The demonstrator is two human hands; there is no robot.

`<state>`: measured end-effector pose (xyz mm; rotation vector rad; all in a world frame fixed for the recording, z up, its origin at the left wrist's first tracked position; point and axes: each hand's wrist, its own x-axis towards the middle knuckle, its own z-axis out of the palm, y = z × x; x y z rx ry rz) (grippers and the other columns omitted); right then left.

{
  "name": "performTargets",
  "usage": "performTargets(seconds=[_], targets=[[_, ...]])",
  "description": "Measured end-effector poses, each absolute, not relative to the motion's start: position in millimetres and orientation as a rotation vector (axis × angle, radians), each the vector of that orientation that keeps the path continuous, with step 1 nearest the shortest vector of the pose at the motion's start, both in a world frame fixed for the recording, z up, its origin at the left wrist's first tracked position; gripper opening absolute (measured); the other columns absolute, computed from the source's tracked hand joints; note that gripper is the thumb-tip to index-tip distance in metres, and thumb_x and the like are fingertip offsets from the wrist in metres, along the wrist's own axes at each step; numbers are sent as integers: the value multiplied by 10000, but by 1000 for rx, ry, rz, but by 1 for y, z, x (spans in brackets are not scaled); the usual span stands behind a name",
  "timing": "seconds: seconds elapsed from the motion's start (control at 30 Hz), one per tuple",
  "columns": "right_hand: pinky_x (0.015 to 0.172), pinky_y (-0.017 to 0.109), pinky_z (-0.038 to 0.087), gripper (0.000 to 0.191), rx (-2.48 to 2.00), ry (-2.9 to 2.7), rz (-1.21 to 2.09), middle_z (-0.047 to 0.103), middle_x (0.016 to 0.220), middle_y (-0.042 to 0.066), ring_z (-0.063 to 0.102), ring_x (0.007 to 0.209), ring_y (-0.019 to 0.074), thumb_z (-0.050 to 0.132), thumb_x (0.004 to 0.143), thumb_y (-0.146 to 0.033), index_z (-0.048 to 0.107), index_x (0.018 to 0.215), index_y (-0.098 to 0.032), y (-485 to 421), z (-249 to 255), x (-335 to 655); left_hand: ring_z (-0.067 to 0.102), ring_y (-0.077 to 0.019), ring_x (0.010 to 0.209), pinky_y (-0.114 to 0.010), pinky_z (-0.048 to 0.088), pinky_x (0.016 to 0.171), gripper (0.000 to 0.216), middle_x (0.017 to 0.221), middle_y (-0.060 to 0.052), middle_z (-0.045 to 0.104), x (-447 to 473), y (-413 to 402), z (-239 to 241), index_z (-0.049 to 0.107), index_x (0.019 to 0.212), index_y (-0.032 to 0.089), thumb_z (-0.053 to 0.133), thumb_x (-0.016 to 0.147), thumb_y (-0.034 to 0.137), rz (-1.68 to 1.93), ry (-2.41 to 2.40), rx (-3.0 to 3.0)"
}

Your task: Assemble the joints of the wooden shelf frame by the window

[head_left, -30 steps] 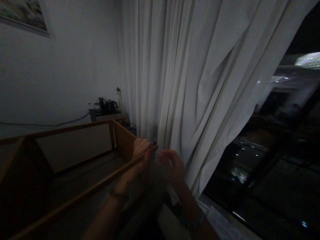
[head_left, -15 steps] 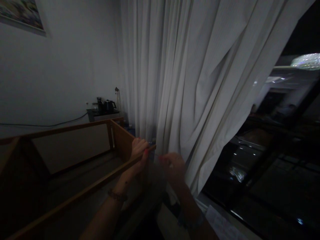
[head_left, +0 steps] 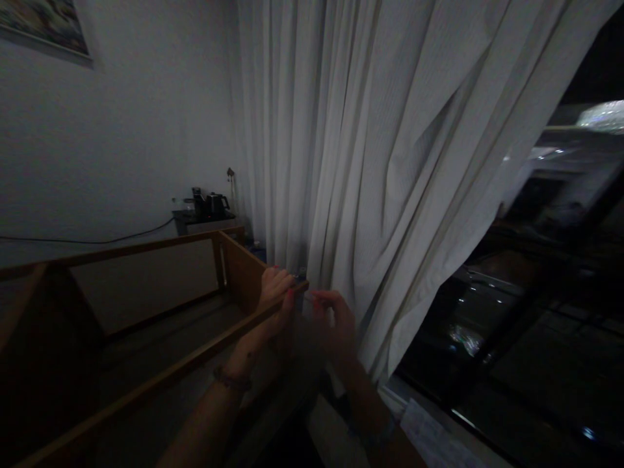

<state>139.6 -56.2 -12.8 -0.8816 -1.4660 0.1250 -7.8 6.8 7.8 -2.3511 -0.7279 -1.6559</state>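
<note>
The left hand [head_left: 277, 292] is closed over the near corner of the wooden frame [head_left: 241, 270], where the side panel meets the front rail [head_left: 195, 356]; its grip is clamped on the top edge at that joint, fingers curled over the wood. The right hand [head_left: 335, 320] sits just beside the same corner, on the curtain side, with thumb and fingertips [head_left: 318, 303] drawn together and pointed at the rail end. Low light and blur hide whether a small part or tool is pinched there, so the state of this grip cannot be told. The corner therefore lies inside the left grip and just in front of the right fingertips, touching or nearly so. Hazards, as a judgement: the room is dim, so anything small held at the fingertips could be misaligned with the joint or dropped out of sight onto the dark floor. The white curtain [head_left: 370, 162] hangs directly behind the corner, and its folds could catch between hand and wood. The frame rests open and unbraced, so side pressure from the right could rack the joint if the left grip slackens. A kettle [head_left: 216, 205] stands on a small bench [head_left: 195, 224] by the far wall, well apart from both hands.
</note>
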Motion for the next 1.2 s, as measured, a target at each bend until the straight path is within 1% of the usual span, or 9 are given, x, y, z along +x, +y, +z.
performTargets(seconds=[0.1,0.3,0.43,0.53,0.63,0.73,0.9,0.97,1.2], targets=[[782,300,540,138,-740,-1600,-27,688,918,36,656,874,173,573,946,-325,688,942,-248,-56,-18,148,450,-216,751,-394,397,794,397,709,-24,485,-8,6,9,428,718,228,191,1003,368,-1639,-731,-2355],[805,285,560,317,-671,-1809,-252,703,1052,57,668,955,168,584,949,-272,603,1265,-256,-54,-24,166,434,-215,736,-401,385,799,377,701,-20,452,-7,13,4,403,714,227,199,998,368,-1675,-723,-2348],[705,263,536,138,-683,-1683,-166,697,869,28,661,801,151,581,950,-287,692,1011,-234,-54,-19,154,422,-216,731,-412,376,810,358,694,-17,441,-7,16,0,408,723,227,206,992,351,-1664,-712,-2375],[637,248,483,215,-825,-1509,50,620,732,-1,596,691,135,557,950,-348,665,828,-207,-55,-14,136,429,-222,744,-428,376,832,371,704,-24,456,-8,15,0,413,725,229,203,988,387,-1644,-760,-2410],[568,231,440,291,-896,-1346,225,534,698,-29,517,610,122,481,969,-394,624,1133,-201,-57,-10,120,440,-228,757,-433,383,829,408,717,-33,474,-9,14,1,407,714,232,177,989,426,-1628,-808,-2440],[528,223,420,451,-917,-1289,263,500,686,-41,480,560,122,419,988,-392,442,1400,-209,-59,-8,113,446,-231,752,-443,383,825,449,707,-36,473,-8,14,1,413,710,233,141,988,458,-1625,-803,-2436],[719,287,504,430,-1001,-1346,138,662,966,90,625,866,199,348,1001,-374,550,1335,-194,-63,-2,113,441,-231,757,-443,388,824,424,701,-37,472,-9,15,0,429,705,233,174,987,421,-1626,-836,-2428],[690,280,506,445,-1020,-1314,165,674,1010,101,629,836,193,341,1003,-371,531,1358,-182,-64,1,114,435,-229,754,-439,384,832,411,704,-34,471,-9,15,-1,436,700,230,198,989,401,-1612,-834,-2443],[476,195,414,425,-986,-1196,471,512,623,-51,497,521,107,398,998,-395,488,1365,-201,-66,2,115,417,-219,730,-427,365,831,437,682,-16,429,-9,16,-3,405,689,227,170,1000,426,-1650,-778,-2433]])
